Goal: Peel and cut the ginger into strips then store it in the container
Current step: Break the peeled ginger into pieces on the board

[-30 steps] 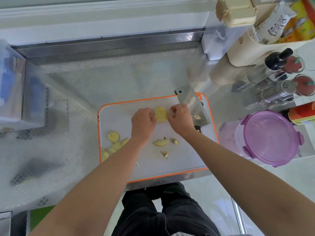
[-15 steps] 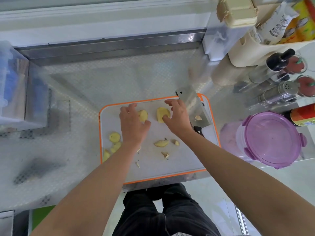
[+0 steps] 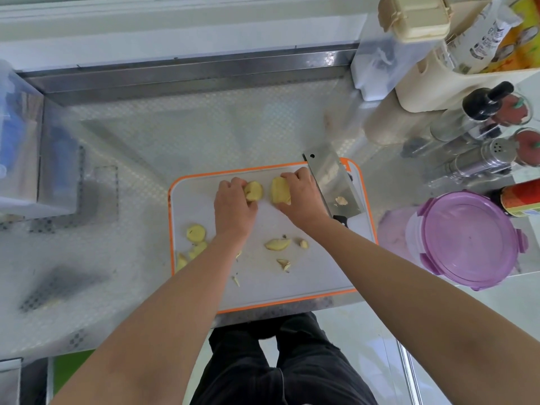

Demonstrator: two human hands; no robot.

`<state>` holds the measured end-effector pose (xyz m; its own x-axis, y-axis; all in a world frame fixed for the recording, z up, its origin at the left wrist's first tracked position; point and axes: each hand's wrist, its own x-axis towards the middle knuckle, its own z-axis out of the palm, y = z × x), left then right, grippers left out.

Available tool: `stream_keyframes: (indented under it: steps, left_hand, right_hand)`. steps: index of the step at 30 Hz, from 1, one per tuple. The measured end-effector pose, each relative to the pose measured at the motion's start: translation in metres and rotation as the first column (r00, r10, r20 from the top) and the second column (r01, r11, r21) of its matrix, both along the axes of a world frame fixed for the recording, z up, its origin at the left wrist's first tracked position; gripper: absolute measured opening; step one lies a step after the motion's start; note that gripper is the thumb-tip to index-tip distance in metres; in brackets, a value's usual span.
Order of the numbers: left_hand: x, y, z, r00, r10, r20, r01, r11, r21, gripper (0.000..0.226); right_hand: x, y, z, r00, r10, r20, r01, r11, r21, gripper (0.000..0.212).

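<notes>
On the white, orange-rimmed cutting board, my left hand holds a peeled yellow ginger piece at its fingertips. My right hand grips a second peeled ginger piece just to the right of it. A cleaver lies flat on the board's right side, behind my right hand, with a ginger scrap on its blade. Ginger slices sit at the board's left edge, and small offcuts lie in the middle. The purple-lidded container stands shut to the right of the board.
Bottles and shakers and a cream bin crowd the back right. A clear box stands at the far left. The board overhangs the metal counter's front edge by my legs.
Both hands held one ginger piece together a second ago. They split it, and each hand now holds its own piece, a little apart, near the board's far edge.
</notes>
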<state>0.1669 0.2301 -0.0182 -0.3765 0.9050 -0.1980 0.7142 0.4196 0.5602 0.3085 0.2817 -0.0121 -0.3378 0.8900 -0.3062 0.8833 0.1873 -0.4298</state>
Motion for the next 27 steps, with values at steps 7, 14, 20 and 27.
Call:
stream_keyframes:
  steps: [7,14,20,27]
  left_hand:
    - [-0.022,-0.032,-0.001,0.998,-0.068,-0.009,0.069,0.996,0.050,0.044]
    - [-0.031,-0.043,0.003,1.000,-0.019,-0.002,0.019,0.999,0.036,0.039]
    - [-0.042,-0.073,0.003,0.993,0.075,-0.088,-0.068,0.994,0.084,0.034]
    - [-0.066,-0.130,0.004,0.983,-0.096,-0.154,0.102,0.994,0.034,0.030]
  right_hand:
    - [0.001,-0.010,0.005,0.995,0.047,0.082,-0.052,0.997,0.054,0.068]
    - [-0.005,-0.004,0.009,0.987,0.089,0.134,-0.097,0.994,0.056,0.057]
    - [-0.021,-0.031,0.015,0.997,0.057,0.047,-0.067,0.965,0.253,0.070]
    - [-0.045,-0.090,0.005,0.902,0.377,-0.209,-0.385,0.923,0.000,0.034]
